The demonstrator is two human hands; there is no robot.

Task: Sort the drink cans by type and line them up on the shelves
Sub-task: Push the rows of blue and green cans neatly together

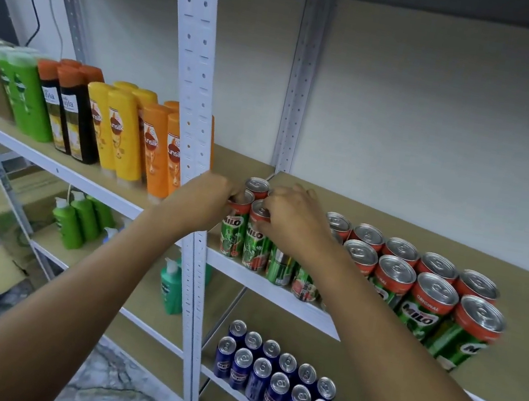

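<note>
Green Milo cans point(244, 231) are gripped at their tops by fingers of left hand point(208, 198) and right hand point(291, 220).

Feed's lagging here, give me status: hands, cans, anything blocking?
Left hand and right hand both gripping Milo cans at shelf's left end. Blue cans lined up one shelf down. White upright post tight beside left hand.

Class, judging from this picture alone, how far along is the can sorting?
Done: blue cans stand in rows on the lower shelf, and Milo cans are grouped above. In hand: the left hand and right hand grip Milo cans at the left end. Left: straightening the right-hand Milo group, which looks uneven.
</note>
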